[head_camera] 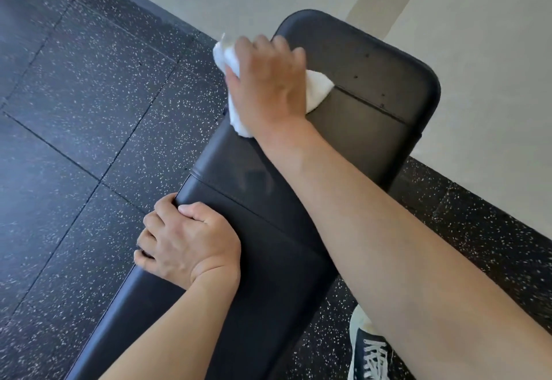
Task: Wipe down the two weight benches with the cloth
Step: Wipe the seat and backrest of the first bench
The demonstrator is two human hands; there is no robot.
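Note:
A black padded weight bench [373, 128] runs from the bottom left toward the wall at the top right. My right hand [267, 79] lies on a white cloth [318, 89] and presses it onto the far part of the pad, near its left edge. The cloth bulges out on both sides of the hand. My left hand [186, 239] grips the bench's left edge nearer to me, fingers curled over the side. Only one bench is in view.
Black rubber floor tiles [89, 110] with white specks spread to the left. A pale wall [478, 51] stands just behind the bench's far end. My dark sneaker [370, 352] with white laces stands on the floor to the right of the bench.

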